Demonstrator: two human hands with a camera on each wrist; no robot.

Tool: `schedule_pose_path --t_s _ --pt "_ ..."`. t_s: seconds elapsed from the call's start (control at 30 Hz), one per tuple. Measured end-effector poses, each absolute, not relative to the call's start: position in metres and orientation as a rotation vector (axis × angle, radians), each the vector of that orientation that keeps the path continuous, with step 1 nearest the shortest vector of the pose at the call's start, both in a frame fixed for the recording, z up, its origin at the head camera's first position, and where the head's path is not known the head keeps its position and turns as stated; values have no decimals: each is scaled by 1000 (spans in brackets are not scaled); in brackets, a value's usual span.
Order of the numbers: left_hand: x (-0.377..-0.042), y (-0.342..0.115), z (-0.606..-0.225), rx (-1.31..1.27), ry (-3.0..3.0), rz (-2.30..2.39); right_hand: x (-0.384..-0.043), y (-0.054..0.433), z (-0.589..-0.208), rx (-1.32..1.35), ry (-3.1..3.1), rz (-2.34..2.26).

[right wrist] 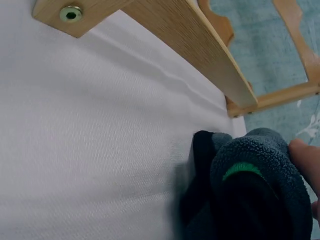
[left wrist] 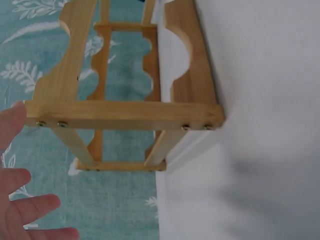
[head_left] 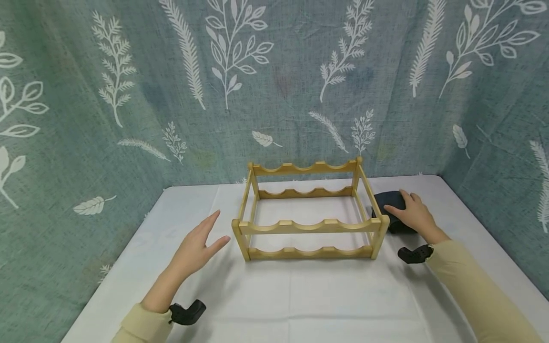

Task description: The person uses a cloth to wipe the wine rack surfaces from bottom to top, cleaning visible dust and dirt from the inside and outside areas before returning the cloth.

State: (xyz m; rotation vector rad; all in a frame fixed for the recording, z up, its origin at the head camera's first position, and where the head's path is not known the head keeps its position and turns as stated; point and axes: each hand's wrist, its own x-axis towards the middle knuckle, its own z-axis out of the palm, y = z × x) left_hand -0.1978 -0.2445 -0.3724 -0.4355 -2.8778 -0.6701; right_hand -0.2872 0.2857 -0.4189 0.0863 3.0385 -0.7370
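from my feed: dark cloth bundle (head_left: 387,199) sits on the far right of the surface (head_left: 279,295), just right of the wooden rack (head_left: 306,228). key relation: it's under and left of the right hand (head_left: 417,216), which is the nearer one by far. right thumb and fingers touch the bundle, set apart across its top; can't tell if they're clamped. bundle's long axis unclear to me (right wrist view shows a rolled end and a green patch). rack's long axis runs left to right. left hand (head_left: 192,247) is off the rack's left end, thumb and fingers spread, nothing held; thumb near the near left post, contact unclear. surface is white, faintly creased. green leaf-print fabric (head_left: 283,128) hangs at the far side, left and right.
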Motion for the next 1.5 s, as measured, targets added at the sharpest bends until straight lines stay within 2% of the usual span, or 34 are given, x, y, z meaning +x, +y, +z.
schedule_pose_path --t_s 0.4,0.87,1.17,1.5 --pt "-202 -226 -363 -476 -2796 -940 -289 287 -428 174 2924 -832" --pt "-211 -211 -365 -617 -2665 -965 -285 285 -435 248 2838 -777" --pt "-215 -212 -370 -567 -2661 -1081 -282 280 -437 298 2865 -787" --pt "-219 -214 -373 -530 -2668 -1147 -283 281 -439 219 2881 -838"
